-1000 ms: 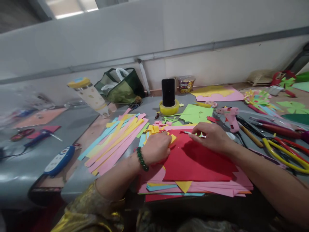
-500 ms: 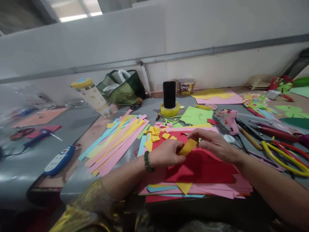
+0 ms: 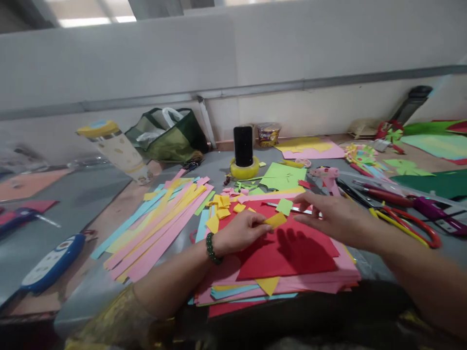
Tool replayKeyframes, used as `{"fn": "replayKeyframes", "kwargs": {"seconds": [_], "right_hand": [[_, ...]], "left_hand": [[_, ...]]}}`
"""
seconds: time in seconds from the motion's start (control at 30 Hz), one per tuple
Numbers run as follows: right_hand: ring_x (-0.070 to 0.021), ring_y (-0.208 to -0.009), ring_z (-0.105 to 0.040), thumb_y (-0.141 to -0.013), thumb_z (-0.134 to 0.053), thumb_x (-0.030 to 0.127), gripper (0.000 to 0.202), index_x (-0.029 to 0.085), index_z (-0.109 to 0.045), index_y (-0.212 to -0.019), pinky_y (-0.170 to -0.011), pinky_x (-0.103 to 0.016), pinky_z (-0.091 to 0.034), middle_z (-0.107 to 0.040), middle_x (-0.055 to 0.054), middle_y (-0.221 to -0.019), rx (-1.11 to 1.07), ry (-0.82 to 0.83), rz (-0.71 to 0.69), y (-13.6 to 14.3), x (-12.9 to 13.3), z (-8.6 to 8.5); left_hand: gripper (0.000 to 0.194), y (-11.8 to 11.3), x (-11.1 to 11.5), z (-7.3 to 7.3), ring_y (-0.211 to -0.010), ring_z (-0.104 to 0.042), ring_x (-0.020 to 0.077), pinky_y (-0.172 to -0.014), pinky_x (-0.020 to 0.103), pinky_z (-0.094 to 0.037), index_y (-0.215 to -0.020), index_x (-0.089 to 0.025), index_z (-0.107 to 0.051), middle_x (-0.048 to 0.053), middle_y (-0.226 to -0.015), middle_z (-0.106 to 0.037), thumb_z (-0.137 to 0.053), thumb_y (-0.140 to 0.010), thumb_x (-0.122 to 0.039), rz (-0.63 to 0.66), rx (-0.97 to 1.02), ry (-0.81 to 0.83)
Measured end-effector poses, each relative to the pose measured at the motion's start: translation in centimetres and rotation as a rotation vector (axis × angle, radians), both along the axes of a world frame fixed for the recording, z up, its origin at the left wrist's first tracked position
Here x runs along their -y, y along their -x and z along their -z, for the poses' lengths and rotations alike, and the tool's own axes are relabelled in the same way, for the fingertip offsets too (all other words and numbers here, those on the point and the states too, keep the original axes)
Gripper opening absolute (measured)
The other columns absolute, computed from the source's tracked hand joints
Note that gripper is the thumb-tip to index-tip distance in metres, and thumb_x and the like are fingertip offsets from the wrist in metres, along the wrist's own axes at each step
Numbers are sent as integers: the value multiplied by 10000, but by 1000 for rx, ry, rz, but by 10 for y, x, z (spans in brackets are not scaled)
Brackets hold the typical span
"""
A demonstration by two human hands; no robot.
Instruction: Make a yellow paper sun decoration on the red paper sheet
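The left hand (image 3: 242, 232) has its grip closed, thumb and fingers pinching a short, flat yellow paper piece (image 3: 276, 221) by its left end, above the large red paper sheet (image 3: 288, 260). The right hand (image 3: 324, 214) is to the right, its fingers curved beside a small light-green paper square (image 3: 284, 207), which overlaps the far edge of the yellow piece in view. A slim silver metal tool (image 3: 269, 204) runs behind the square to the right fingers; whether the right grip clasps either cannot be told.

The red sheet lies on a stack of pink, blue and yellow paper (image 3: 310, 284) at the near side of the grey table (image 3: 184, 233). Small folded yellow paper pieces (image 3: 221, 206) sit at its far left corner. Further left are long pink, yellow and blue paper strips (image 3: 164, 218); on the far side, a black phone (image 3: 243, 145) stands upright in a yellow round holder (image 3: 244, 170). A pink glue gun (image 3: 329, 180) lies beyond the right hand.
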State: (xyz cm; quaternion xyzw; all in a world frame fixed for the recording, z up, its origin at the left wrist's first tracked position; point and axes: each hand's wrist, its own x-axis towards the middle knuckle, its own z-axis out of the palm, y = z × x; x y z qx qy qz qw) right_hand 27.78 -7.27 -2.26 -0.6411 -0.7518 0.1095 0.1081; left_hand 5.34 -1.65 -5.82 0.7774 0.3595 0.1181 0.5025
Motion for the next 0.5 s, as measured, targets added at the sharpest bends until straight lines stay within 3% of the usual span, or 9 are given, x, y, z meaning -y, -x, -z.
{"fn": "replayKeyframes", "kwargs": {"seconds": [0.13, 0.3, 0.4, 0.5], "right_hand": [[-248, -773, -693, -921, -483, 474, 313, 220, -648, -844, -585, -286, -386, -740, -74, -828, 284, 102, 220, -33, 8, -12], [-332, -892, -693, -943, -392, 569, 498, 199, -634, -713, -638, -341, -408, -742, -163, -854, 450, 104, 524, -63, 0, -3], [-327, -838, -683, -890, -484, 567, 462, 204, -601, -629, -634, -341, -418, -732, -160, -788, 305, 17, 589, -77, -22, 11], [-263, -689, -653, -792, -621, 433, 319, 208, -568, -573, -582, -298, -408, -654, -66, -566, -116, -36, 583, -85, -47, 29]], "left_hand": [[264, 1, 1, 3, -595, -484, 112, -555, 218, -349, -656, -154, -622, -10, -632, -592, -594, -834, -346, 56, -102, -130], [268, 1, 0, 1, -683, -577, 151, -595, 233, -397, -878, -166, -698, 35, -810, -693, -502, -876, -348, 81, -198, -252], [235, 0, 2, -4, -782, -619, 179, -652, 245, -437, -963, -192, -692, 44, -907, -716, -525, -854, -316, 57, -278, -302], [193, -2, 5, -7, -794, -631, 187, -645, 249, -443, -974, -208, -670, 38, -923, -708, -575, -831, -296, 55, -390, -323]]}}
